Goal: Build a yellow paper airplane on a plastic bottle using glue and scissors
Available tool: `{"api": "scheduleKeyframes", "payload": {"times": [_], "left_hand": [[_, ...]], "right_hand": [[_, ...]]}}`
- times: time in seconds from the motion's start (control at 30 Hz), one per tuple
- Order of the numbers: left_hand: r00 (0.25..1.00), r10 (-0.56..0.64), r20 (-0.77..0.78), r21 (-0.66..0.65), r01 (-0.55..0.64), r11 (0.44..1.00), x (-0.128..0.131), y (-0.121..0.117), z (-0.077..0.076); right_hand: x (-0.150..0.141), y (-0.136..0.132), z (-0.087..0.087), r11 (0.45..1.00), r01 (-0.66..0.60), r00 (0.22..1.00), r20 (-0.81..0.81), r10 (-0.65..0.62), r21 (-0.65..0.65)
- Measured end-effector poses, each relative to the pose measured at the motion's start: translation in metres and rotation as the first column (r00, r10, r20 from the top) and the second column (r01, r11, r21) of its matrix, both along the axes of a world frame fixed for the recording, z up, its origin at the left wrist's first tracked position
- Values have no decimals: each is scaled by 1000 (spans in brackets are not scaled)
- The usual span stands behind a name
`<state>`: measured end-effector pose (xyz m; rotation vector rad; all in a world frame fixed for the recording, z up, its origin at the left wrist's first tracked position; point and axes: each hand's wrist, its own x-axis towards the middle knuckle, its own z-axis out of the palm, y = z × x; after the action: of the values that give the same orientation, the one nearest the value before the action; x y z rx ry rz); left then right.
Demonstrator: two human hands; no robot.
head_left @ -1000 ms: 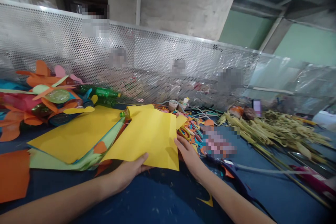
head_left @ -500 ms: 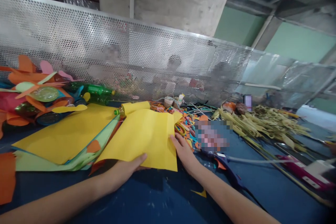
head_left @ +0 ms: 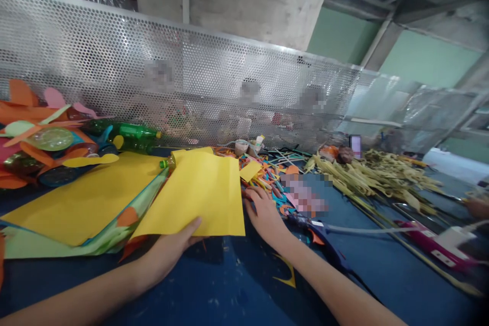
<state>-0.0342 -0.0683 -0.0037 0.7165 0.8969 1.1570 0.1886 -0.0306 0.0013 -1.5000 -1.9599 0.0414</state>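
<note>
A sheet of yellow paper (head_left: 198, 193) is pinched at its lower edge by my left hand (head_left: 168, 257), the thumb on top and the other fingers hidden beneath. My right hand (head_left: 267, 216) sits just off the sheet's right edge with fingers spread and slightly bent, nothing visible in them. Its fingertips are by a heap of coloured paper scraps (head_left: 273, 181). Behind the sheet lies a bottle with a green cap (head_left: 165, 164), wrapped in yellow paper. A thin yellow offcut (head_left: 288, 275) rests under my right forearm.
Stacked yellow and green sheets (head_left: 84, 204) lie left, below bottles with paper petals (head_left: 49, 137) and a green bottle (head_left: 139, 131). A blue glue gun (head_left: 332, 247), pink power strip (head_left: 435, 244) and dried husks (head_left: 367, 173) are right. A perforated metal screen (head_left: 214, 76) stands behind.
My right hand has come off the yellow sheet's right edge and now sits beside it. The sheet, still in my left hand, has shifted slightly left in view.
</note>
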Motion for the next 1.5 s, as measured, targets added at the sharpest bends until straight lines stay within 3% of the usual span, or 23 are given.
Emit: {"api": "scheduleKeyframes", "payload": {"times": [0.1, 0.2, 0.47, 0.73, 0.87, 1.03, 1.13, 1.3, 1.5], "left_hand": [[996, -32, 81, 28, 30, 999, 1, 0, 3], [998, 9, 69, 17, -11, 1000, 1, 0, 4], [999, 18, 50, -30, -17, 999, 2, 2, 3], [997, -3, 74, -21, 5, 1000, 3, 5, 2], [998, 27, 63, -23, -26, 999, 5, 5, 8], [994, 62, 90, 12, -63, 998, 5, 7, 12], [990, 114, 83, 29, -117, 993, 5, 10, 14], [988, 140, 70, 41, -143, 989, 3, 10, 15], [988, 127, 86, 71, -134, 988, 1, 10, 10]], "right_hand": [[6, 0, -3, 993, 111, 944, 308, -119, 43], [8, -1, -5, 994, 105, 898, 429, -93, -3], [4, 2, -11, 975, 211, 884, 414, -218, 63], [-2, 15, -4, 947, 318, 885, 375, -276, -53], [-8, 26, 10, 943, 319, 917, 279, -284, -89], [-2, 53, 38, 936, 197, 978, -9, -208, -291], [11, 71, 52, 895, 44, 963, -221, -157, -444], [31, 86, 62, 737, -232, 831, -523, -190, -635], [42, 74, 59, 623, -467, 638, -727, -253, -627]]}}
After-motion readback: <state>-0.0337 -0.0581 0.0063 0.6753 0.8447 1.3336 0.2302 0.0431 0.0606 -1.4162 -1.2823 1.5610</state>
